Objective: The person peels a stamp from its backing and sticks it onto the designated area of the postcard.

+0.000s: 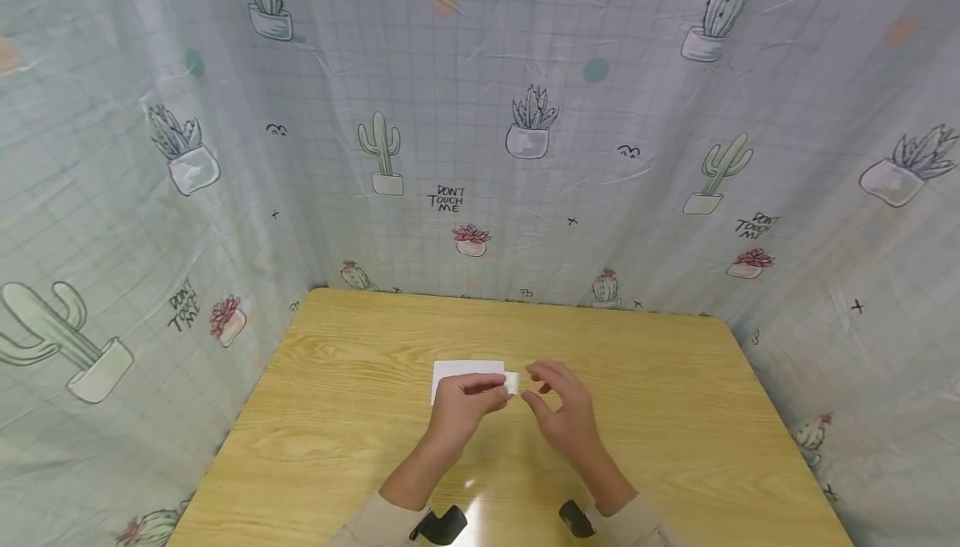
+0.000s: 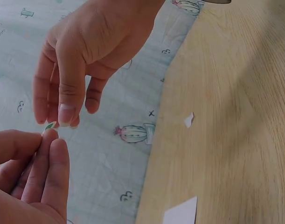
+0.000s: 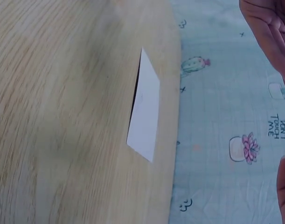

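Note:
My left hand (image 1: 459,412) pinches a small white piece (image 1: 512,383) between thumb and fingers, above the table. In the left wrist view a green mark shows on that piece (image 2: 50,126), which sticks up from the fingertips. Just to its right, my right hand (image 1: 568,415) is held with thumb and fingers apart and loosely bent. The head view shows a narrow gap between its fingertips and the piece. Behind my left hand a white sheet (image 1: 465,368) lies on the table, partly covered by that hand in the head view.
A small white scrap (image 2: 189,120) lies on the wooden table (image 1: 360,414). Cloth curtains (image 1: 480,113) printed with cacti hang along the back and both sides of the table. Dark bands (image 1: 442,525) sit at both wrists over light sleeves.

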Tool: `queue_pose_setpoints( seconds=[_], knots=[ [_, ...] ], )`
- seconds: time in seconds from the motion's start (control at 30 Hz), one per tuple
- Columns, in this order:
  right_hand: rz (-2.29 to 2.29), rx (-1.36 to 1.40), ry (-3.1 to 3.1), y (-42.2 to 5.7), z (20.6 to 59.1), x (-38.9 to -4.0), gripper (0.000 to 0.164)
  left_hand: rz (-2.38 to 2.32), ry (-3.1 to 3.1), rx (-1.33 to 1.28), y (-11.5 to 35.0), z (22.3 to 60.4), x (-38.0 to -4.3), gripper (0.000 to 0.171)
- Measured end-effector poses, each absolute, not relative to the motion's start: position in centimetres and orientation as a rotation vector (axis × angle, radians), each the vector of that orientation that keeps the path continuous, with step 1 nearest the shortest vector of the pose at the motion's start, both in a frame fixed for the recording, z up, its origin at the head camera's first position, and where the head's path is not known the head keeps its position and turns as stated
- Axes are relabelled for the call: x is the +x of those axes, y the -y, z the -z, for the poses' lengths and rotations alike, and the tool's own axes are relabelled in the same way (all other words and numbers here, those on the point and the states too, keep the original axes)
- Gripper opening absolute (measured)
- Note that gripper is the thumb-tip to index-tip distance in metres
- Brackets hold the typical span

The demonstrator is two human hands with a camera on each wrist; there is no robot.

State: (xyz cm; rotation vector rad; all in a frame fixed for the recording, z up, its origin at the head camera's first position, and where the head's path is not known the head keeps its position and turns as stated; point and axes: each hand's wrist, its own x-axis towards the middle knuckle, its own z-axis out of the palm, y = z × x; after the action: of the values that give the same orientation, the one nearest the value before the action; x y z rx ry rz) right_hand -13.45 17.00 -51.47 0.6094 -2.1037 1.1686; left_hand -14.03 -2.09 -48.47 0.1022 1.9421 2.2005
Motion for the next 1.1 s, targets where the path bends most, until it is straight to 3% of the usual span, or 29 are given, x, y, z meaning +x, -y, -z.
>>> queue_pose_setpoints(
  seconds=[0.5, 1.1],
  knots=[
    [-1.041, 0.772, 2.019, -16.45, 51.65, -13.82, 0.029, -2.195, -1.821, 0.110, 2.50, 48.48, -14.56, 0.031],
    [-1.064, 0.768, 2.047, -16.14, 51.89, -13.84, 0.024, -2.161, -1.819, 0.128, 2.69, 48.15, -14.34, 0.032]
  ],
)
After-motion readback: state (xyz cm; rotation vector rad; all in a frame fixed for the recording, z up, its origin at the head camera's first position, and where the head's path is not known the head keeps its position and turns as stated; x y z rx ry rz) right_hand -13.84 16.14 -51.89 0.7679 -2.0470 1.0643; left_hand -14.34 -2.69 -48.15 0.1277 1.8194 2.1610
